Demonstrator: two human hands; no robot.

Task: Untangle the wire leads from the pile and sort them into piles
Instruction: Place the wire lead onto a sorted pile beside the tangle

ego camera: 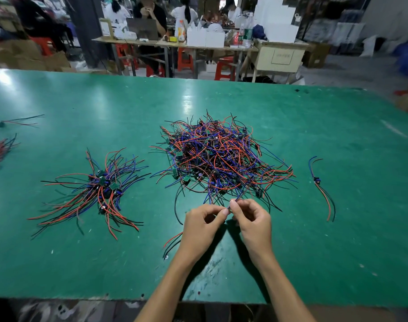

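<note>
Both hands, left [202,225] and right [251,219], pinch one lead [236,199] whose far end runs just beyond the fingers into the tangled pile [221,156]; next, I judge, pulling it free for a sorted pile [98,189].

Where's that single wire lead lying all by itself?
In the head view, the lone wire lead lies on the green table, right of the big tangled pile, apart from it.

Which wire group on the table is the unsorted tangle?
The big central pile, just beyond both hands. Its leads cross every way, while the left pile fans out from stacked boards and the right lead lies alone.
</note>
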